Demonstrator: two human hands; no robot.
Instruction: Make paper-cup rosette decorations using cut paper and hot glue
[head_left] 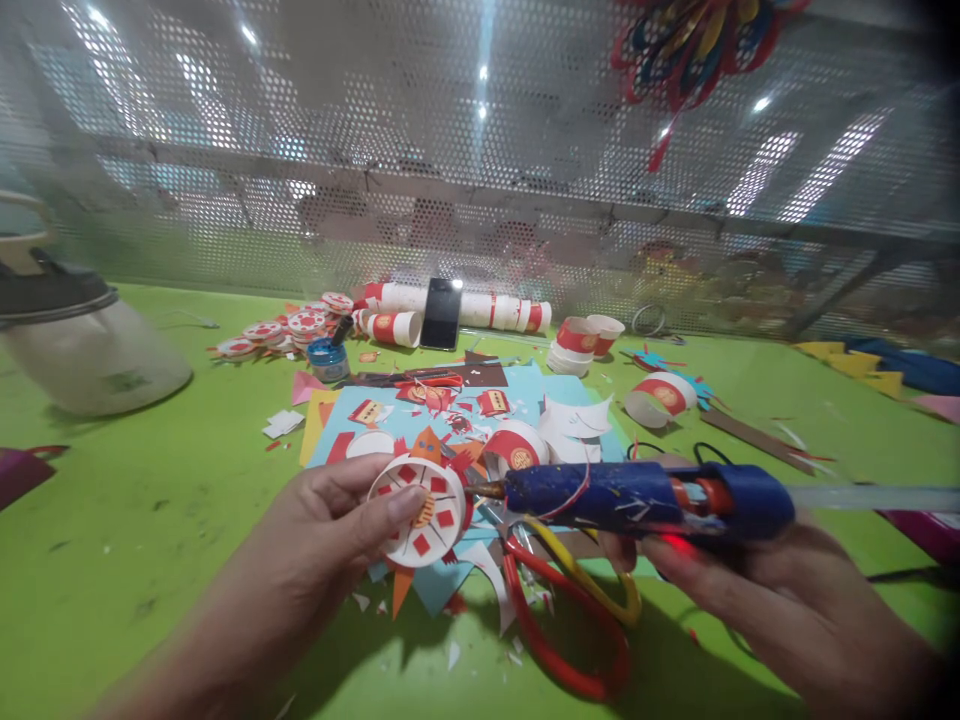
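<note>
Pinched between the thumb and fingers of my left hand (330, 535) is a paper turtle (437, 520), a round white disc with red diamonds and an orange head and tail. My right hand (772, 590) is wrapped round a blue hot glue gun (600, 495), and a red light glows by its fingers. A clear glue stick (862, 497) runs out of the gun's back end. The metal nozzle points left and lies at the turtle's right edge; whether it touches cannot be made out. Below the gun lie scissors (559, 620) with red and yellow handles.
Blue paper sheets (450, 590) and scraps cover the middle of the green table. Cut paper cups (660, 398) stand and lie at the right. Behind are a phone (441, 314), a blue jar (328, 360) and several patterned discs (307, 322). A large container (97, 350) stands left.
</note>
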